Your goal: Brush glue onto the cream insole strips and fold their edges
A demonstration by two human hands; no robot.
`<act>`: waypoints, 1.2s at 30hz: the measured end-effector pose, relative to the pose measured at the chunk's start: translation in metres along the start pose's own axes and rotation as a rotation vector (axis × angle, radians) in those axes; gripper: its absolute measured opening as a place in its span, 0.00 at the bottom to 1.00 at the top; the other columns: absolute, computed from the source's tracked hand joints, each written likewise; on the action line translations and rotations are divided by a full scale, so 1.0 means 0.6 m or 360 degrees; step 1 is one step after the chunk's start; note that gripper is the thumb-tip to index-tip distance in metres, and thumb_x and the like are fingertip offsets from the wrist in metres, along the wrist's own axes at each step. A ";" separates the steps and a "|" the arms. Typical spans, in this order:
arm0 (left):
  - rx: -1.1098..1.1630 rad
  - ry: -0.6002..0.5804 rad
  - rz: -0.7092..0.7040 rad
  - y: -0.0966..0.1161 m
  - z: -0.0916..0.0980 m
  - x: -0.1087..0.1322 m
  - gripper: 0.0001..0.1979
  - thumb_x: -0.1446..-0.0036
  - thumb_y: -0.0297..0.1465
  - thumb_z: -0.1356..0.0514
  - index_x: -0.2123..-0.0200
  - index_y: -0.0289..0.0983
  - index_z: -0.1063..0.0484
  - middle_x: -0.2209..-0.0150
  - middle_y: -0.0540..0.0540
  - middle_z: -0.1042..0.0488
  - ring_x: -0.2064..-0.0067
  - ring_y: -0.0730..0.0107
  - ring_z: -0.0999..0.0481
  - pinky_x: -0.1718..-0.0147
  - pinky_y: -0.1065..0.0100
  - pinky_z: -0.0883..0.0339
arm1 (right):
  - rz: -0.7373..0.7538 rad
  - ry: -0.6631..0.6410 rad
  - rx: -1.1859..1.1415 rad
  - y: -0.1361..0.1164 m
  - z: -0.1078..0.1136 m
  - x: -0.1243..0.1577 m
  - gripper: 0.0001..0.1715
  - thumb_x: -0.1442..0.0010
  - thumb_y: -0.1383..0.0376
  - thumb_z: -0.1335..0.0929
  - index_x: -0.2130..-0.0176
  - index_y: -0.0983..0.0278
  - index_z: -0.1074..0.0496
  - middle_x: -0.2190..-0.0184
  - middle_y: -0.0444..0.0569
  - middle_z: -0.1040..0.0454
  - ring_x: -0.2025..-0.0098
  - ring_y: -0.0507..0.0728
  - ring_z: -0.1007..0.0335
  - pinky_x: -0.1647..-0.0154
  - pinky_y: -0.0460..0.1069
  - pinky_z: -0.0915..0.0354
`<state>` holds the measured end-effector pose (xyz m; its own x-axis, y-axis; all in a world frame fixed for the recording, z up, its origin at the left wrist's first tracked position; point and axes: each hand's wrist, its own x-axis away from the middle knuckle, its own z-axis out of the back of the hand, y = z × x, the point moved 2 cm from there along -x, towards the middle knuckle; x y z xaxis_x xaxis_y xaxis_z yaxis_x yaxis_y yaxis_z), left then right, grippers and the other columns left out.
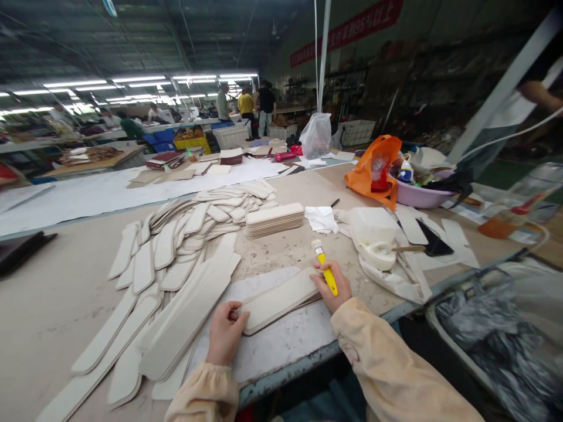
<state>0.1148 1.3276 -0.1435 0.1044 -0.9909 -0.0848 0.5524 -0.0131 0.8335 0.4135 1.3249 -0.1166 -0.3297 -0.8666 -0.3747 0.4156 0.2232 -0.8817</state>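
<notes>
A flat cream strip with rounded corners [279, 298] lies before me on a pale sheet [268, 354], with a brown layer showing under its right edge. My left hand [226, 331] pinches the strip's left end between thumb and fingers. At the other end, my right hand [335, 286] holds a yellow-handled brush [328, 269], bristles pointing away from me, while its thumb and fingertips also touch the strip. A neat stack of similar strips [275, 220] stands just beyond. To the left, a loose pile of cream pieces [185, 234] spreads across the table.
At right stand a white tub [373, 225] and a roll of tape [379, 256] with a wooden stick. Behind are an orange bag [373, 170] and a lilac basin [422, 196] full of items. A plastic-lined bin [492, 334] adjoins the table's right edge. People [257, 105] stand far back.
</notes>
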 end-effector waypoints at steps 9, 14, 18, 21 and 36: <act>0.1494 -0.0486 0.0567 0.102 0.022 0.113 0.15 0.55 0.32 0.36 0.62 0.35 0.33 0.67 0.48 0.30 0.67 0.74 0.30 0.69 0.72 0.36 | -0.0070 -0.0038 -0.0844 -0.074 0.029 -0.066 0.25 0.55 0.61 0.27 0.63 0.59 0.45 0.60 0.45 0.27 0.75 0.49 0.34 0.70 0.46 0.37; 0.2014 -0.1143 0.1137 0.124 -0.044 0.185 0.23 0.48 0.36 0.42 0.50 0.32 0.35 0.53 0.34 0.30 0.54 0.52 0.27 0.63 0.60 0.30 | -0.0083 -0.0127 -0.0918 -0.077 0.030 -0.071 0.24 0.55 0.62 0.27 0.64 0.60 0.44 0.63 0.44 0.26 0.65 0.53 0.30 0.64 0.48 0.36; 0.1817 -0.1290 0.1195 0.132 -0.095 0.212 0.26 0.47 0.40 0.42 0.51 0.27 0.35 0.50 0.28 0.31 0.54 0.49 0.27 0.65 0.63 0.27 | -0.0098 -0.0225 -0.0873 -0.057 0.034 -0.062 0.22 0.53 0.59 0.29 0.65 0.59 0.45 0.62 0.46 0.26 0.63 0.55 0.29 0.62 0.51 0.34; 0.1638 -0.1220 0.1160 0.141 -0.118 0.217 0.25 0.47 0.40 0.41 0.52 0.27 0.35 0.54 0.29 0.29 0.58 0.52 0.25 0.69 0.67 0.26 | -0.0052 -0.0252 -0.0748 -0.043 0.047 -0.057 0.21 0.51 0.57 0.30 0.65 0.59 0.45 0.60 0.48 0.27 0.56 0.58 0.30 0.57 0.54 0.35; 0.1544 -0.1200 0.1041 0.164 -0.148 0.232 0.23 0.45 0.37 0.42 0.51 0.27 0.36 0.54 0.30 0.29 0.56 0.51 0.25 0.70 0.70 0.25 | -0.0064 -0.0259 -0.0723 -0.001 0.075 -0.060 0.24 0.56 0.60 0.28 0.64 0.59 0.43 0.60 0.45 0.27 0.59 0.56 0.30 0.57 0.52 0.35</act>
<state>0.2573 1.2003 -0.1220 -0.5192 -0.6814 0.5158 -0.2436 0.6965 0.6749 0.4632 1.3361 -0.0893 -0.1856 -0.9290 -0.3200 -0.0190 0.3290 -0.9441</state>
